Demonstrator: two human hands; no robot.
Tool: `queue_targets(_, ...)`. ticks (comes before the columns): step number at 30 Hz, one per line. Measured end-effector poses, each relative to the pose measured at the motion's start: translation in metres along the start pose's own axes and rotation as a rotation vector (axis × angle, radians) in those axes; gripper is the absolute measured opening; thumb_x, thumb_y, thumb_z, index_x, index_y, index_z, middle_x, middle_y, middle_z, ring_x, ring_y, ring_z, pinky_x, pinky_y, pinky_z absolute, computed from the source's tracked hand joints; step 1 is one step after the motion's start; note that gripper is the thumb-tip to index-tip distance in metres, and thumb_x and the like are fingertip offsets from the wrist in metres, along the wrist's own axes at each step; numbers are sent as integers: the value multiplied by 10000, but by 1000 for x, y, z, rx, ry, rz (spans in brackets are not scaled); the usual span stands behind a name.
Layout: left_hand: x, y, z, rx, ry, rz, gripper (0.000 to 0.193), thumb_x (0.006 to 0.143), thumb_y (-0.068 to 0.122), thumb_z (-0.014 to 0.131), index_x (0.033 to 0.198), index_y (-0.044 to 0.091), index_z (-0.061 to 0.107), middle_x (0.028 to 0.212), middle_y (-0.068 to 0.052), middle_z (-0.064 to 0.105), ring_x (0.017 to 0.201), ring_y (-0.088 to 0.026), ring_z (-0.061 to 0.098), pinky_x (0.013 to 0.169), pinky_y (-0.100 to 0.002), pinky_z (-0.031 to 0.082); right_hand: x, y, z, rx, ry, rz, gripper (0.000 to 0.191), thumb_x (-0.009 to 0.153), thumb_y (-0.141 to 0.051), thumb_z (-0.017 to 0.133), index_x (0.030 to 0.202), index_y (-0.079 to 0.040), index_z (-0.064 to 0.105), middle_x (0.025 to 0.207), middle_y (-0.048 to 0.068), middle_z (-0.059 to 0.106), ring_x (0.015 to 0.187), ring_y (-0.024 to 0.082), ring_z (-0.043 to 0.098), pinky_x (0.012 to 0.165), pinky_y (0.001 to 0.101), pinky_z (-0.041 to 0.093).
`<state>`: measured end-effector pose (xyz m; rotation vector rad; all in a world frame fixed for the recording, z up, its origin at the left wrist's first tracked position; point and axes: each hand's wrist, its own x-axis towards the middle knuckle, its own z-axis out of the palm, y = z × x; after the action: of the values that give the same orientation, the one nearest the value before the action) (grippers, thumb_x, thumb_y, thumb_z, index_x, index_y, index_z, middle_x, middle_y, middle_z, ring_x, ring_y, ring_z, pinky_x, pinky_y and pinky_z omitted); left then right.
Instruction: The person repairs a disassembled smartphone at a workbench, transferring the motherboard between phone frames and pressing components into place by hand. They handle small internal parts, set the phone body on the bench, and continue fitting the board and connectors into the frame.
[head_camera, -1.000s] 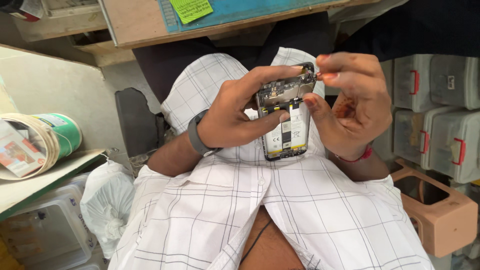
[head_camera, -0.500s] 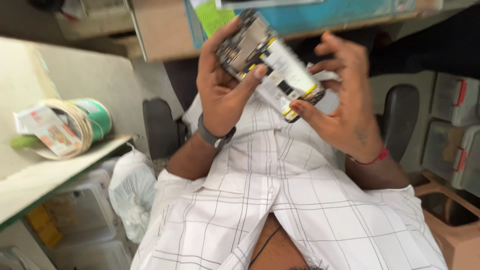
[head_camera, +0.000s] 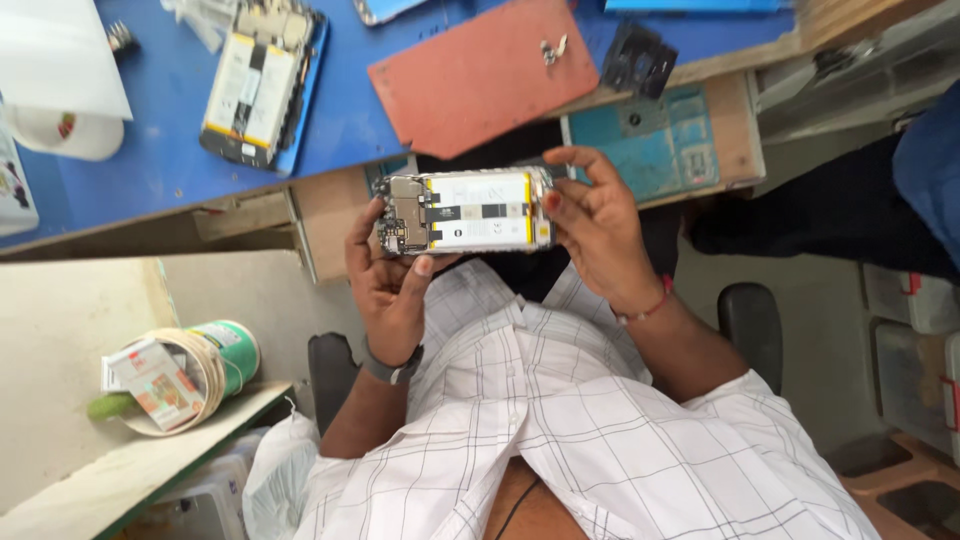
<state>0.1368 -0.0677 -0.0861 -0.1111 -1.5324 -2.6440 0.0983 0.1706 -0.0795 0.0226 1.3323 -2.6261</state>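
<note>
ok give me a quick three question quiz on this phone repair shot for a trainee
1. True or false: both hands hold the opened phone above the lap, off the blue bench.
2. What lies on the red mat? A) small metal parts B) a battery C) scissors
3. Fill in: a second opened phone lies on the ____ bench.

Key:
1. True: left hand grips the circuit-board end, right hand the other end.
2. A, the small metal parts.
3. blue
</note>
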Motion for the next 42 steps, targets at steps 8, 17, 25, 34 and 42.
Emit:
queue_targets(8, 52, 4, 12, 78, 85, -27, 628, 987, -79, 610, 1545, -31, 326, 1466, -210, 525, 1351, -298, 583, 1140, -493, 537, 97, -37, -5, -292, -58, -42, 389, 1038, -120, 655, 1370, -7, 487, 1194, 96, 645, 935, 127, 723, 691, 272, 650)
queue_targets(17, 56, -8, 3, -54, 140, -107, 609, 961, -108, 602, 1525, -48, 380, 1508, -189, 489, 1368, -308, 569, 1184, -483, 502, 92, -66, -11, -734, 135, -349, 235, 1067, -91, 672, 1281, -9, 620, 1176, 88, 701, 1051, 145, 723, 867, 275, 645)
queue_targets(25, 50, -15, 15, 5, 121, -146, 548, 973, -117, 600, 1475, -25, 401, 1442, -197, 539, 1329, -290, 602, 1160, -473, 516, 140, -97, -23, -1525, -111, -781, 292, 961, 59, 744, 1227, -44, 685, 1123, 81, 743, 921, 259, 647, 849, 392, 509)
queue_targets(34, 60, -8, 15, 233, 117, -106, 445, 973, -131, 613, 1398, -43, 511, 1394, -147, 541, 1263, -216, 608, 984, -348, 542, 148, -92, -25, -1526, 111, -859, 150, 993, 66, 751, 1111, -22, 721, 1032, 75, 746, 903, 253, 643, 809, 366, 516)
queue_targets(42, 77, -9, 7, 89, 133, -52, 252, 985, -122, 638, 1223, -46, 603, 1463, -129, 503, 1172, -175, 623, 1010, -312, 566, 137, -82, -14, -1536, 41, -807, 194, 959, 19, 772, 1126, -31, 687, 1098, 90, 721, 952, 278, 654, 833, 396, 523)
